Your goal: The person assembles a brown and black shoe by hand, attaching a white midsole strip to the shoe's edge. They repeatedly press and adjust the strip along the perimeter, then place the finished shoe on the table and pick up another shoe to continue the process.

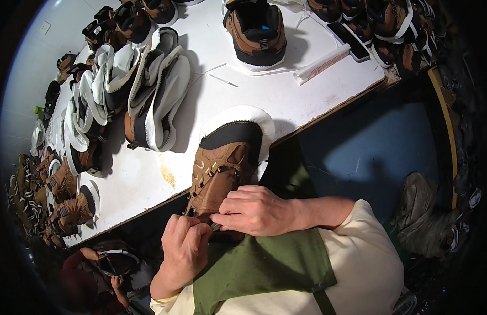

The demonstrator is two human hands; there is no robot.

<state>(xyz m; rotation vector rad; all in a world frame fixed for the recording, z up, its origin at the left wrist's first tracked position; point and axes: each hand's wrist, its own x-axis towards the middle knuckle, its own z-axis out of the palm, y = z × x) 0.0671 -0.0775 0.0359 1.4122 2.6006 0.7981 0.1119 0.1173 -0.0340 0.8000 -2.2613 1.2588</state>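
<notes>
A brown and black shoe upper [222, 173] with a wide white margin along its toe edge lies in front of me, its toe end on the table and its other end against my green apron. My left hand [184, 247] is closed, thumb and fingers pinched at the near edge of the upper. Just to its right, my right hand [259, 210] has its fingers curled and pressed on the same end. Whether a small tool or thread is between the fingertips is hidden.
The white table [306, 100] slants across the view. At its left stand several similar uppers [159, 100]; one more upper [259, 37] stands at the back. A clear ruler-like strip [322, 64] and a dark phone [349, 41] lie at the right. Another person [96, 278] works at lower left.
</notes>
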